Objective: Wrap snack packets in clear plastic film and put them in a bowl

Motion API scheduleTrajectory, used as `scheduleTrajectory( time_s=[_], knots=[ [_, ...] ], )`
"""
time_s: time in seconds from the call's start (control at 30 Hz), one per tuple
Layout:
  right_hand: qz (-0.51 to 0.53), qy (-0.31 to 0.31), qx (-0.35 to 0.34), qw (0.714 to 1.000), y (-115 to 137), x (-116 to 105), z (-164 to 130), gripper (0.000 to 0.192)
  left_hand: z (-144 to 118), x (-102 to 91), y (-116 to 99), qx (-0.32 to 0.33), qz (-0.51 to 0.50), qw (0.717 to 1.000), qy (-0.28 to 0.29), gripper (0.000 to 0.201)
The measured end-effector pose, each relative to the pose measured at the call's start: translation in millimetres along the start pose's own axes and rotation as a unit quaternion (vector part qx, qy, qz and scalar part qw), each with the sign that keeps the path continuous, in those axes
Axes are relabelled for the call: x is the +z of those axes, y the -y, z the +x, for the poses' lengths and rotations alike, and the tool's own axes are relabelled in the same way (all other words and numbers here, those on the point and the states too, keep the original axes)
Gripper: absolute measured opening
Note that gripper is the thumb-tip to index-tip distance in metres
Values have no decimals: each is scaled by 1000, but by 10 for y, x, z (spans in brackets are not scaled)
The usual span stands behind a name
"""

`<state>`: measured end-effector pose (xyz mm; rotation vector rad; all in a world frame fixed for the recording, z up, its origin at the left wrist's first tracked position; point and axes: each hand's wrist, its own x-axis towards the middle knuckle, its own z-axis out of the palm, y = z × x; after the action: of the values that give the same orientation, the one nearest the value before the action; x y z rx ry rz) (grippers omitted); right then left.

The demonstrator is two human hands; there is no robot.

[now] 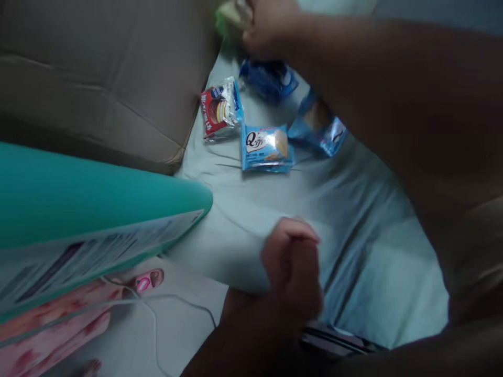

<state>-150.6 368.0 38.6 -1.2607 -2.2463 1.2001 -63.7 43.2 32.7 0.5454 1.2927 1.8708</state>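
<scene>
My right hand (267,26) reaches to the top of the view, its fingers curled on a blurred green packet (229,18). Just below it lies a dark blue packet (269,79). Three more snack packets lie on the pale blue sheet (353,251): a red and white one (219,110), a light blue one marked Q (266,148), and another light blue one (319,124) partly under my right forearm. My left hand (293,267) rests on the sheet nearer to me, closed in a fist with nothing visible in it.
A beige cushion (98,78) borders the sheet at the upper left. A large teal object (78,196) with a printed label juts in from the left. Below it are a pink patterned thing (51,322) and a white cable (168,303).
</scene>
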Motion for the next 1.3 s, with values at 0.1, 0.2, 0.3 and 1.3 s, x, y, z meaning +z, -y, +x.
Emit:
scheduleTrajectory(
  time_s=[0.1,0.2,0.3,1.3],
  knots=[
    [-192,51,-37,979,84,1,-530,66,138,-81,47,159,109,981,-35,16],
    [-259,71,-64,961,54,19,-985,69,269,-123,79,182,329,926,-45,22],
    [-294,63,-60,952,-3,-21,-1345,67,338,-123,70,150,456,875,-62,46],
    [268,-277,73,920,-1524,-402,-5121,48,-650,787,777,-173,122,839,501,70]
  ],
)
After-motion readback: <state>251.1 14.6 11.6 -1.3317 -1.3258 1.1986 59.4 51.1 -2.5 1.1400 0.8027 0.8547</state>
